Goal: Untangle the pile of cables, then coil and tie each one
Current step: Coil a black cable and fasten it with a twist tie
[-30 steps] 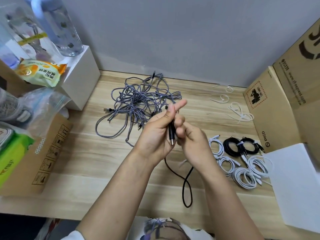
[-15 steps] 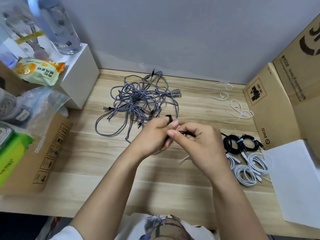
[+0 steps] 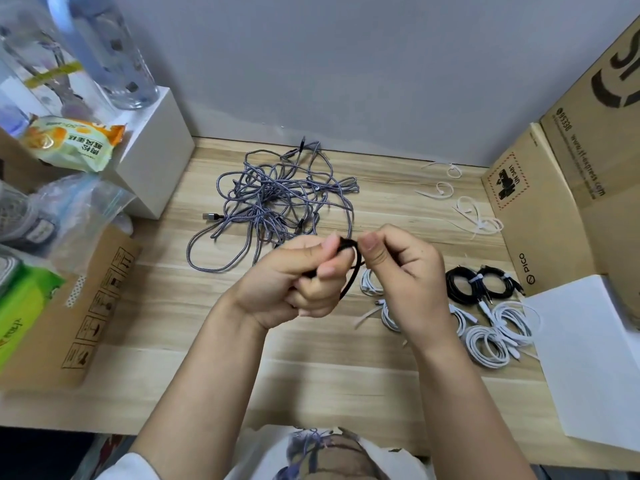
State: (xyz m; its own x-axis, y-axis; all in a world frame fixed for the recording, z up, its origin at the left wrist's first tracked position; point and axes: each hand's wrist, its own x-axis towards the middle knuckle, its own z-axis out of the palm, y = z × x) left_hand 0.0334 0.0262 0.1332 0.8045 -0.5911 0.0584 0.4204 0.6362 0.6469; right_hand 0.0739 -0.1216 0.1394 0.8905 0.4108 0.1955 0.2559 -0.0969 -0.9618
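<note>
Above the middle of the wooden table, both hands work a black cable. My left hand grips the gathered loops in its curled fingers. My right hand pinches the top of the loop between thumb and fingers. One black loop hangs down between the hands. A tangled pile of grey braided cables lies behind the hands. Coiled, tied white cables and two tied black coils lie at the right.
Loose white ties lie at the back right beside cardboard boxes. A white sheet covers the right front. A white box with bottles, a plastic bag and a flat carton crowd the left.
The long black loop that trailed on the table has been drawn up into the hands. Both hands stay close together, now holding the cable as a small coil.
</note>
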